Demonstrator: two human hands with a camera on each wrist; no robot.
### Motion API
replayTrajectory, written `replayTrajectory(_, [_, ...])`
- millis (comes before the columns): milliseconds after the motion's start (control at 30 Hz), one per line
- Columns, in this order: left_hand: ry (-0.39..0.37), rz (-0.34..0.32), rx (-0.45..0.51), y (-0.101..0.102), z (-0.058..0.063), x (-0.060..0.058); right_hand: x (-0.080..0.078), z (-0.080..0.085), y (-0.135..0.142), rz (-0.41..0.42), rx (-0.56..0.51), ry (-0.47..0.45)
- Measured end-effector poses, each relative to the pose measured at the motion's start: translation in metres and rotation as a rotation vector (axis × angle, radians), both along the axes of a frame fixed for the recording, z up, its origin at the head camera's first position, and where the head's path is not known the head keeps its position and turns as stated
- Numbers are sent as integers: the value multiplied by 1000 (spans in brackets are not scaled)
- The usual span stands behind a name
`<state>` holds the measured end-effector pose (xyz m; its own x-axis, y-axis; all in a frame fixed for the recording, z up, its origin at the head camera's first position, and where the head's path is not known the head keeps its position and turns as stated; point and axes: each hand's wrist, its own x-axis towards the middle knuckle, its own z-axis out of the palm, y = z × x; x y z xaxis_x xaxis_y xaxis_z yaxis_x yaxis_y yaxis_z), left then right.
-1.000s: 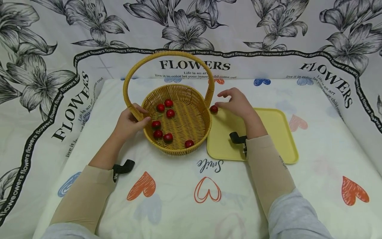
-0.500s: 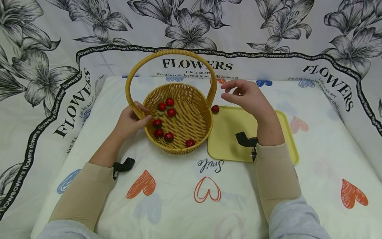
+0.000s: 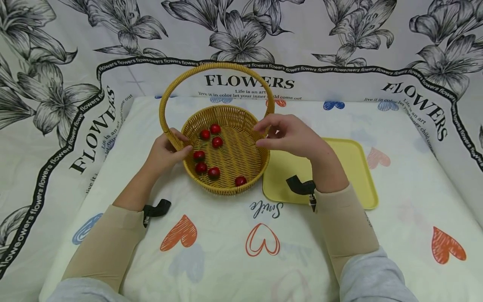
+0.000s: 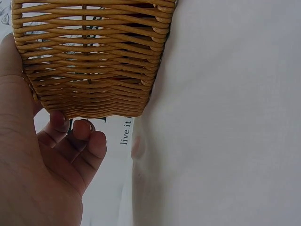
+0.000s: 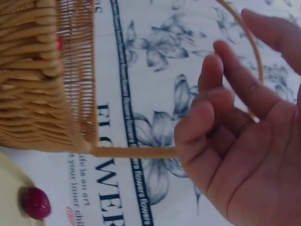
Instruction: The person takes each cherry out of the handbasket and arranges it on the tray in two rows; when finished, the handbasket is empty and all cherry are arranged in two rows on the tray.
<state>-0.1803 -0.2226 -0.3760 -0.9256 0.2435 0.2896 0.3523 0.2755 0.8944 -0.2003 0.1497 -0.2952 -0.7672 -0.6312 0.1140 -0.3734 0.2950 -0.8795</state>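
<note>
A round wicker basket (image 3: 241,157) with a tall hoop handle (image 3: 216,66) stands in the middle of the head view. Several red cherries (image 3: 214,173) lie in it, mostly on its left side. My left hand (image 3: 164,153) grips the basket's left side where the handle meets the rim, thumb over the edge. At the opposite side, my right hand (image 3: 292,136) hovers by the right rim and handle foot, fingers loosely bent and holding nothing. One loose cherry (image 5: 36,203) lies at the tray's edge in the right wrist view; in the head view my right hand hides it.
The yellow tray (image 3: 351,167) lies flat just right of the basket, partly under my right forearm. A white cloth (image 3: 211,268) printed with hearts covers the table. Behind rises a flower-printed sheet (image 3: 294,46).
My right hand drew back up and right from the loose cherry, then came left to the basket's right rim. My left hand keeps its grip on the basket.
</note>
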Motion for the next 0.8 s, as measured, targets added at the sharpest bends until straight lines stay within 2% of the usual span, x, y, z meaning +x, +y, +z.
replayTrajectory(167, [2, 5, 3, 0, 0, 0, -5, -18, -20, 166, 8, -53])
replayTrajectory(400, [-4, 17, -11, 0, 0, 1, -4, -42, -48, 303, 131, -73])
replayTrajectory(667, [-6, 13, -10, 0, 0, 0, -1, -54, -64, 331, 335, -100])
replayTrajectory(800, [4, 15, -5, 0, -1, 0, 1, -56, -70, 331, 501, -42])
